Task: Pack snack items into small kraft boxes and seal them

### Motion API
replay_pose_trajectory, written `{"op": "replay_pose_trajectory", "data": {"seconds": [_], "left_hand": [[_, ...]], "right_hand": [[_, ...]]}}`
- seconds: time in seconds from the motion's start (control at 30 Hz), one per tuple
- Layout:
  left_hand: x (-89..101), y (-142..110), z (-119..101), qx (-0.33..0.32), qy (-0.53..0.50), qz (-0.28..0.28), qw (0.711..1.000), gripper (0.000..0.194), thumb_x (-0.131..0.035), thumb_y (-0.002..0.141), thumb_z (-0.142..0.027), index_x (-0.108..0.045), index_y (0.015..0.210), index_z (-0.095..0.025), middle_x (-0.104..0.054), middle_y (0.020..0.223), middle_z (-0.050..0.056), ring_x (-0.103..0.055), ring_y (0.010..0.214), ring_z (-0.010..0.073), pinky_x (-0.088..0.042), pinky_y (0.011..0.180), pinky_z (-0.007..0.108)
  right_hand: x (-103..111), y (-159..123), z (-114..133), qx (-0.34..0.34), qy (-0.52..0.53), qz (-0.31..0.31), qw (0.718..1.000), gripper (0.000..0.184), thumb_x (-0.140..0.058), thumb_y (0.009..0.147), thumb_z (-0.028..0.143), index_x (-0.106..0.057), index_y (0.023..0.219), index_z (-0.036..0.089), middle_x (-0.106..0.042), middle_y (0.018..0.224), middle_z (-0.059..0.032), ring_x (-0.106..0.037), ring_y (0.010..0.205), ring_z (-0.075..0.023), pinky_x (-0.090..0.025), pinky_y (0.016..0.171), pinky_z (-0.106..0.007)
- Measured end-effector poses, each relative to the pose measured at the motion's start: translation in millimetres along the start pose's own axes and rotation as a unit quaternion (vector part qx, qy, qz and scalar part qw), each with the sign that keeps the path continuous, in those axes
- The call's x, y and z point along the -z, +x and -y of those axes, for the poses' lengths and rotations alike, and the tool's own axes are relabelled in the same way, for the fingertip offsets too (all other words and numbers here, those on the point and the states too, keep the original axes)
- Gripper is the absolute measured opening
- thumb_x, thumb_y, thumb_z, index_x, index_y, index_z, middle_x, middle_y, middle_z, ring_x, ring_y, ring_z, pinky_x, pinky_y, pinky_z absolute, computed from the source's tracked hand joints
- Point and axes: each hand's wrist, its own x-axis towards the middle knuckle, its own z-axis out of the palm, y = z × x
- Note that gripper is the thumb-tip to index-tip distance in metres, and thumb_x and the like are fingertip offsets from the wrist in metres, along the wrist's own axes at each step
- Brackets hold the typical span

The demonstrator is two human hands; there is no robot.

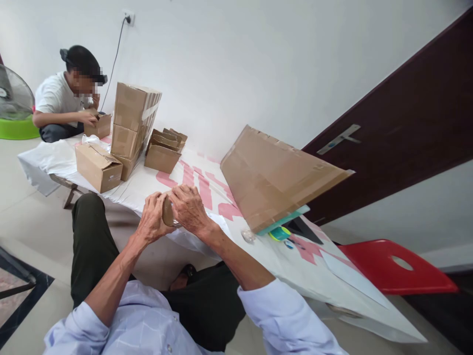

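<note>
Both my hands are raised in front of me by the near edge of the cloth-covered table. Between them is what looks like a roll of clear tape [168,213], with a brown round core and a shiny edge at the bottom. My left hand [153,214] grips it from the left with bent fingers. From the right and above, my right hand [188,207] closes over its other side, hiding part of it. Behind my hands, on the table, stands an open cardboard box [162,157] with flat pieces of cardboard in it.
A closed carton [99,166] stands beside tall stacked cartons [127,116]. At right a big cardboard panel [277,180] leans over the table [281,261], near a green-yellow tape roll [280,233] and a clear roll [248,235]. A red chair [399,266] adjoins. A co-worker [61,98] handles a box.
</note>
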Motion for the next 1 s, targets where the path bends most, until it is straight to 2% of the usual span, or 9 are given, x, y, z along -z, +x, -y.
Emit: {"op": "replay_pose_trajectory", "data": {"seconds": [0.53,0.77,1.0], "left_hand": [[0.5,1.5,-3.4,0.004,0.003,0.010,1.000,0.104,-0.091,0.064,-0.033,-0.038,0.153,-0.019,-0.047,0.149,0.022,-0.047,0.138,0.0436,-0.043,0.116,0.063],[-2.6,2.4,-5.5,0.004,-0.001,0.010,1.000,0.105,-0.090,0.062,-0.030,-0.039,0.153,-0.023,-0.047,0.149,0.020,-0.047,0.139,0.0437,-0.043,0.116,0.064],[-2.5,1.1,-3.8,0.006,0.005,0.013,1.000,0.107,-0.090,0.060,-0.029,-0.037,0.153,-0.021,-0.046,0.149,0.021,-0.046,0.139,0.0440,-0.043,0.116,0.064]], "right_hand": [[-0.6,-4.4,-0.7,0.000,-0.003,-0.014,1.000,0.017,-0.056,0.097,0.010,-0.070,0.101,0.018,-0.067,0.102,-0.0107,-0.049,0.099,-0.0286,-0.034,0.089,-0.042],[-1.4,-11.8,-5.5,-0.042,0.027,-0.032,0.998,0.023,-0.054,0.095,0.007,-0.069,0.108,0.018,-0.067,0.112,-0.0121,-0.050,0.105,-0.0288,-0.036,0.090,-0.040],[-5.0,-15.2,-6.6,-0.017,0.019,-0.054,0.998,0.022,-0.055,0.094,0.007,-0.072,0.102,0.018,-0.069,0.109,-0.0116,-0.050,0.105,-0.0285,-0.038,0.093,-0.039]]}}
